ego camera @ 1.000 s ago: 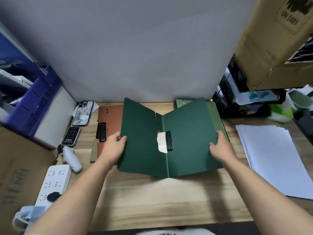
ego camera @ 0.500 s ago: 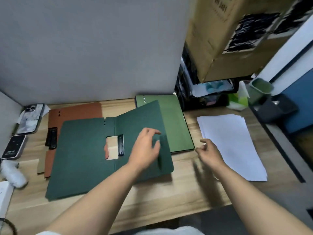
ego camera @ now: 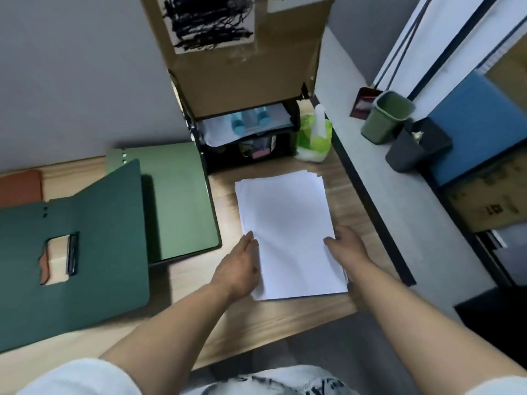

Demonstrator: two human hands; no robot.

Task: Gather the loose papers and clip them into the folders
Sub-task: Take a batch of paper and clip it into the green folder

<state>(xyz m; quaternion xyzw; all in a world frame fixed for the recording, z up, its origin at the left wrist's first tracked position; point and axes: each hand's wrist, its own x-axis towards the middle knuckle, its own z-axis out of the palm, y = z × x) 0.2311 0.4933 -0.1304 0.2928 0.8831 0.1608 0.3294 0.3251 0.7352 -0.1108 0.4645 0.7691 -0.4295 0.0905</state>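
Note:
A stack of white loose papers (ego camera: 285, 223) lies on the wooden desk (ego camera: 285, 315), right of the folders. My left hand (ego camera: 238, 266) presses along the stack's left edge with straight fingers. At the stack's right edge, my right hand (ego camera: 349, 246) has its thumb on top of the sheets. A dark green folder (ego camera: 99, 252) lies open at the left, showing its black clip (ego camera: 72, 253). A closed light green folder (ego camera: 176, 201) sits between it and the papers. A corner of a brown folder (ego camera: 20, 186) shows at the far left.
A black tray organizer (ego camera: 248, 138) with a cardboard box (ego camera: 242, 52) on top stands behind the papers, and a green bag (ego camera: 313, 138) sits beside it. The desk's right edge runs just past the stack. A green bin (ego camera: 385, 118) and a dark bin (ego camera: 413, 149) stand beyond it.
Both hands let go of the dark green folder, which now lies open and flat. They moved right to the paper stack, and my view turned right with them.

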